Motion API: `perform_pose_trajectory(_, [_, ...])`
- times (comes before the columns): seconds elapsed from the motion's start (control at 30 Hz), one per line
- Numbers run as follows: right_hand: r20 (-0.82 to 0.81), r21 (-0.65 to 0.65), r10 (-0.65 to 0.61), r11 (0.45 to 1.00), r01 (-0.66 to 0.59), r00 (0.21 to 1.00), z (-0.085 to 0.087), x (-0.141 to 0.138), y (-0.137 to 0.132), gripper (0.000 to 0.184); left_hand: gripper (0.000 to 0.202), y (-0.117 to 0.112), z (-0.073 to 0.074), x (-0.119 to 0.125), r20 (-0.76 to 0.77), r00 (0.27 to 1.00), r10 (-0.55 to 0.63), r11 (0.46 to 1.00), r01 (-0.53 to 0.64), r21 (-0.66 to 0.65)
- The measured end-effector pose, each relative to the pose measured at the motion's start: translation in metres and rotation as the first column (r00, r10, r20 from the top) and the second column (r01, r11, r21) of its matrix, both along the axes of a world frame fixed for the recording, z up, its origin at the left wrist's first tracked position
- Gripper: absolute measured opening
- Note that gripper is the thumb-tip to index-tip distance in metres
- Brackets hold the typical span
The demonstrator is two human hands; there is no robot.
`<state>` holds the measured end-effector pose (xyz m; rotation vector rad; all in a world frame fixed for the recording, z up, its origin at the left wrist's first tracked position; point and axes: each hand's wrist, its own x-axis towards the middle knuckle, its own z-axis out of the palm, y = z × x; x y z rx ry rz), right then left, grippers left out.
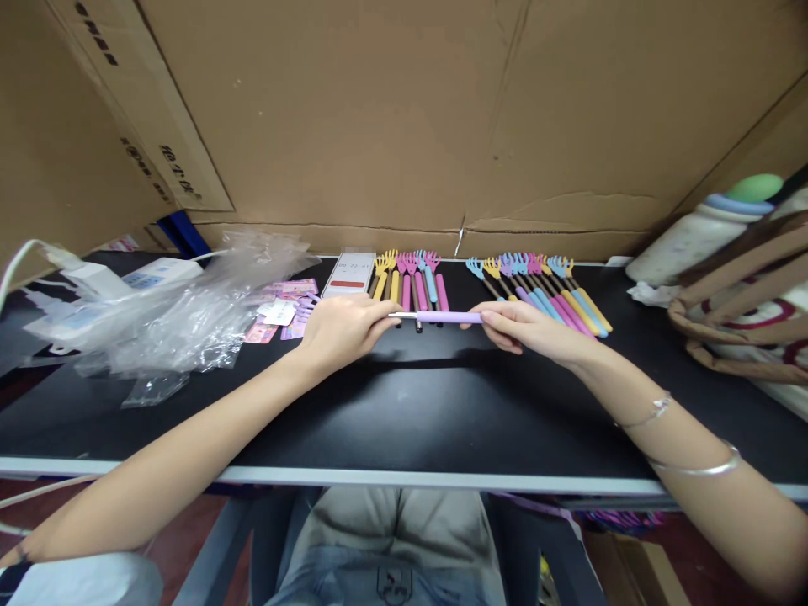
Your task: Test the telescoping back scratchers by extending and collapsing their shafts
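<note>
A back scratcher with a lilac handle (449,317) and a thin metal rod is held level above the black desk. My left hand (341,328) is closed around its rod end, and any claw there is hidden in the fingers. At the other end, my right hand (521,324) pinches the tip of the handle between thumb and fingers. Just behind lies a group of scratcher claws (413,261) with separate pink, yellow and blue handles (442,293) and dark rods. Beyond my right hand, a slanted row of whole-looking back scratchers (574,303) in mixed colours lies on the desk.
A phone (348,273) showing a timer lies at the back. Purple printed cards (260,332) and a heap of clear plastic bags (189,311) cover the left, beside white chargers (94,282). A green-topped bottle (694,231) and a tan-handled bag (745,311) stand right. Cardboard (379,109) walls the back.
</note>
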<state>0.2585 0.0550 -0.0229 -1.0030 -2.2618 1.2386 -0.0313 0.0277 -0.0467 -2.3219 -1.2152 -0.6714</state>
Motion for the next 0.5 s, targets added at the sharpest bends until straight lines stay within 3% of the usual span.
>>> perform_pose_trajectory(0.27, [-0.024,-0.007,0.037,0.999,-0.037,0.999,0.004,0.0051,-0.002,0.043,0.032,-0.005,0.0001,0.0031,-0.007,0.999,-0.043,0.992,0.044,0.121])
perform_pose_trajectory(0.37, [-0.025,0.002,0.029,1.0,-0.029,0.999,0.0049,0.0046,-0.0028,0.044,0.034,-0.0052,-0.0015,0.0051,-0.011,1.0,-0.026,0.994,0.027,0.109])
perform_pose_trajectory(0.5, [0.091,0.119,-0.064,0.992,0.053,0.994,0.0049,0.0026,-0.0032,0.045,0.032,-0.004,-0.0039,0.0087,-0.008,1.0,-0.003,0.999,0.003,0.04])
